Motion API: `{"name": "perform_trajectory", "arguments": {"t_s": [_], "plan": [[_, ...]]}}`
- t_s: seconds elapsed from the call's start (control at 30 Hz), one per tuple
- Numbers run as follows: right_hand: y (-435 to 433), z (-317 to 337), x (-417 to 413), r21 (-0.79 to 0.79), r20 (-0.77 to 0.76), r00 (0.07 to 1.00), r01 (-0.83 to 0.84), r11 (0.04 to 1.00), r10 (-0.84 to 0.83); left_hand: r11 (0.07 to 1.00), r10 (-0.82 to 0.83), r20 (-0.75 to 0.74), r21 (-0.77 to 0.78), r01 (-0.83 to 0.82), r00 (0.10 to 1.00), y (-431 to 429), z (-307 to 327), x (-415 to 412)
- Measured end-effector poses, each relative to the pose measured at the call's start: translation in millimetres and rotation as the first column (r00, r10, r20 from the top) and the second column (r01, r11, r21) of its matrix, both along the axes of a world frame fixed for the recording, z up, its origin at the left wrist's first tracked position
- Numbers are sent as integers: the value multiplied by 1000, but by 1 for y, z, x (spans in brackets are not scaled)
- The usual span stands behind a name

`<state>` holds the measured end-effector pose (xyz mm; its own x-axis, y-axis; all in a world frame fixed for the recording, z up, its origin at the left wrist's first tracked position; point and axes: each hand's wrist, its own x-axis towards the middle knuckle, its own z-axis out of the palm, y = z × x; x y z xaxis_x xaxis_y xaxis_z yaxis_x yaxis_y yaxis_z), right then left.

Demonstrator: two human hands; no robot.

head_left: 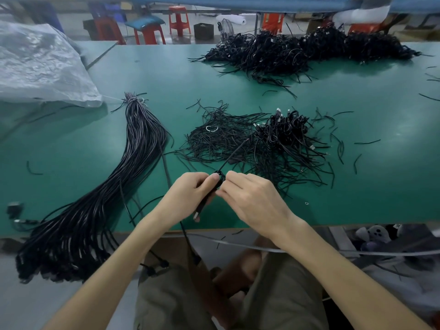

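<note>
My left hand (188, 190) and my right hand (252, 198) meet above the near edge of the green table (357, 186). Between them is a coiled black cable (220, 178). The left hand's fingers curl round the coil, whose USB plug (197, 215) hangs below. The right hand pinches the coil from the right side. A thin black tie strip (235, 152) sticks up and away from the coil.
A long tied bundle of black cables (114, 191) lies at the left and droops over the table edge. Loose black ties (221, 139) and coiled cables (285, 129) sit just ahead. A big cable heap (309, 51) lies far back. A plastic sack (40, 65) is at far left.
</note>
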<state>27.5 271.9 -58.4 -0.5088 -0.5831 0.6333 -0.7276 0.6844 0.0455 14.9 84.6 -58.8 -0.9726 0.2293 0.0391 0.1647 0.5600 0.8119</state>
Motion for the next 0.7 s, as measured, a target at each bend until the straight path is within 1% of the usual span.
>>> {"name": "perform_trajectory", "arguments": {"t_s": [0.1,0.2,0.3,0.37,0.4,0.43,0.5,0.53,0.57,0.6,0.63,0.67,0.7], "plan": [[1,2,-2,-34,33,999,5,999,-3,997,-51,29,58,49,998,-5,-1,-4],[3,7,0,-34,41,997,62,997,-60,993,-112,27,23,112,993,-15,2,-7],[5,10,-1,69,38,989,137,988,-140,989,-145,26,5,145,989,-19,4,-6],[3,9,-2,113,62,988,131,985,-138,990,-142,17,27,141,990,-18,4,-5],[3,8,-4,109,74,989,121,987,-129,991,-128,26,46,127,991,-18,4,-5],[4,8,-5,78,112,987,111,991,-119,993,-100,50,75,96,994,-18,4,-5],[8,9,-10,-73,313,944,130,989,-101,993,17,107,117,-30,994,-23,4,-6],[13,13,-15,-163,424,899,191,968,-106,989,109,109,92,-119,988,-27,3,-8],[19,16,-22,-239,510,852,275,931,-121,976,217,85,19,-219,973,-33,2,-9],[25,20,-31,-324,577,808,363,874,-122,943,323,44,-99,-317,946,-40,1,-10],[32,24,-43,-414,621,775,450,791,-116,884,410,-3,-245,-398,912,-46,1,-10],[40,29,-55,-487,649,752,527,697,-115,805,467,-46,-391,-446,883,-51,1,-9],[48,33,-65,-511,675,725,593,622,-137,730,489,-80,-508,-457,869,-54,1,-8]]}}
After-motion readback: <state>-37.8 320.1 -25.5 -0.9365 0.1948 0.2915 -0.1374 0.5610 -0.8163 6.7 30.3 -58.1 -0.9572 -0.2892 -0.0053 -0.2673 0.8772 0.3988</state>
